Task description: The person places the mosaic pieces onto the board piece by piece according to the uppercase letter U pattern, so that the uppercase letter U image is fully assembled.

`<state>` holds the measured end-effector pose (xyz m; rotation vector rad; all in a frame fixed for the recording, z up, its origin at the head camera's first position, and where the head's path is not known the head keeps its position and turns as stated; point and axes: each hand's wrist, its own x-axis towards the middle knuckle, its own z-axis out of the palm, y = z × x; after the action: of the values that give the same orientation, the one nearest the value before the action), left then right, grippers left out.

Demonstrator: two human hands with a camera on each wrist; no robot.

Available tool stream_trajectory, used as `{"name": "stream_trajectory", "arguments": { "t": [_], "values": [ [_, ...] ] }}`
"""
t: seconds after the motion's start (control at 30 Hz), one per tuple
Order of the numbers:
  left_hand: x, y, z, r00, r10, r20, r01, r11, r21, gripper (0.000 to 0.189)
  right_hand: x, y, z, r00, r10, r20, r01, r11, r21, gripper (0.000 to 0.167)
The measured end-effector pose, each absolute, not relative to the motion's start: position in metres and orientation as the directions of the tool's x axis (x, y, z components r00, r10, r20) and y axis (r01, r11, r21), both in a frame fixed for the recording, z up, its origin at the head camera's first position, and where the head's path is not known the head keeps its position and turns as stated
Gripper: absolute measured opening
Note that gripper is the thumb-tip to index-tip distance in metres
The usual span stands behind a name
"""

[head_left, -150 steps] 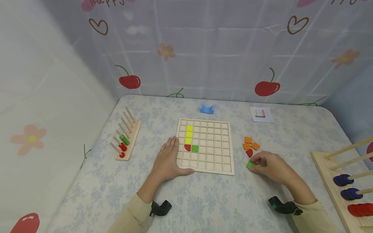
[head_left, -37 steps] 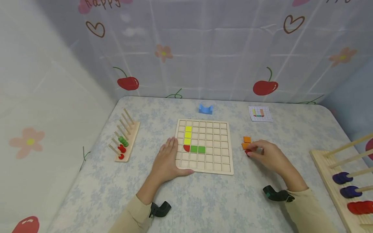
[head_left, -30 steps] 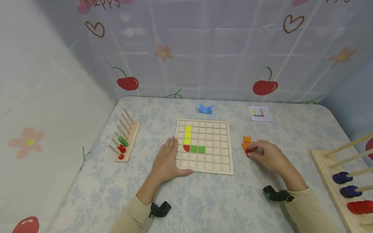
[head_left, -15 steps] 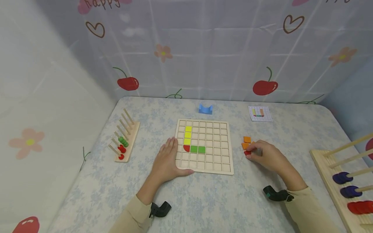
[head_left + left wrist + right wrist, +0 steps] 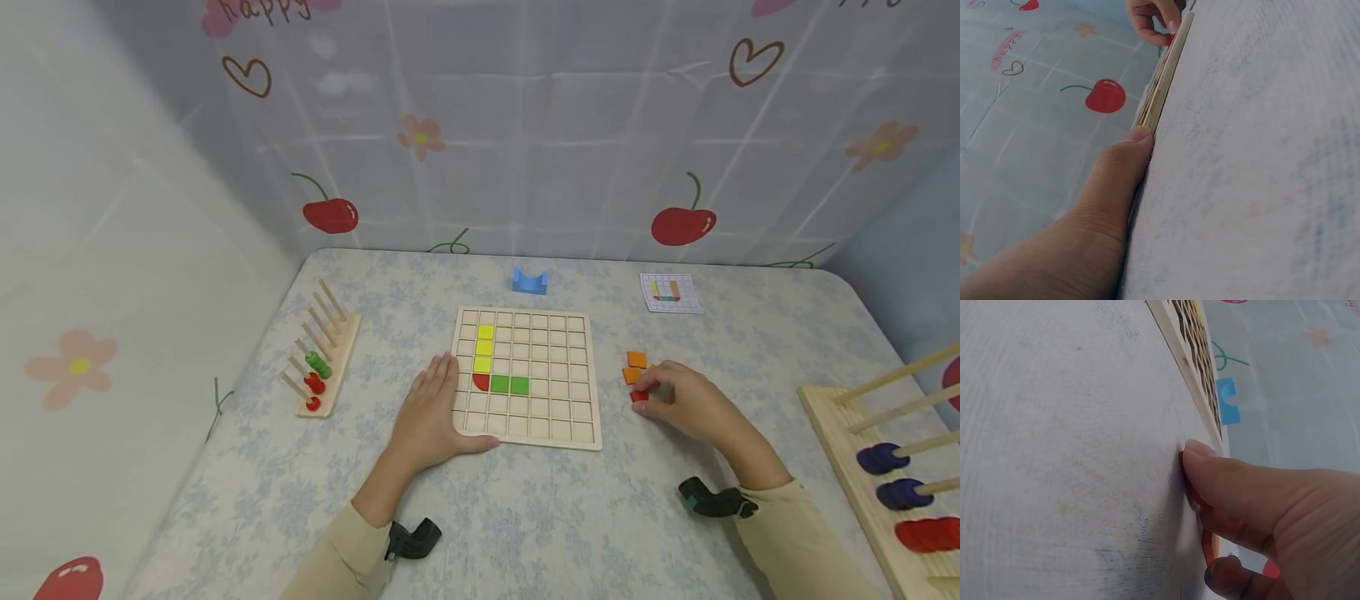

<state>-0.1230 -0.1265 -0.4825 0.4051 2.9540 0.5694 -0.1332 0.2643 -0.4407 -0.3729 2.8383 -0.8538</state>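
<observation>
My left hand [image 5: 426, 412] lies with straight fingers along the left edge of the wooden grid board [image 5: 555, 442], its thumb at the front edge. In the board's cells sit yellow square tiles [image 5: 483, 347] in a column, a red quarter-round tile [image 5: 481, 382] below them and two green square tiles [image 5: 508, 385] beside it. Right of the board, my right hand [image 5: 686, 400] pinches a red tile [image 5: 639, 397] between thumb and fingers, low at the tabletop; the right wrist view shows the red tile [image 5: 1190, 481] under the thumb. Orange square tiles [image 5: 636, 359] lie just behind it, one partly hidden by the fingers.
A printed pattern card [image 5: 671, 294] lies at the back right. Behind the board stands a blue notched block [image 5: 530, 282]. A pegged wooden stand [image 5: 341, 362] with red and green pieces is at left; a larger wooden peg rack [image 5: 840, 467] with blue and red rings is at right.
A second green tile now sits in the board, where earlier my right hand had it at the table. That hand has moved to the red tile and turned it slightly. My left hand stays put.
</observation>
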Motion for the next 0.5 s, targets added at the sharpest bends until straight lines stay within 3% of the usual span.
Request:
{"name": "stream_trajectory", "arguments": {
  "t": [0.23,0.5],
  "values": [
    [-0.1231,-0.1267,-0.4820,-0.957,0.284,-0.053,0.241,0.887,0.394,0.140,-0.1328,0.2637,-0.4403,-0.961,-0.245,-0.128,-0.123,0.793,-0.597,0.021],
    [-0.1230,-0.1266,-0.4814,-0.957,0.285,-0.054,0.242,0.887,0.394,0.140,-0.1348,0.2551,-0.4356,-0.954,-0.281,-0.107,-0.140,0.732,-0.666,0.018]
  ]
}}
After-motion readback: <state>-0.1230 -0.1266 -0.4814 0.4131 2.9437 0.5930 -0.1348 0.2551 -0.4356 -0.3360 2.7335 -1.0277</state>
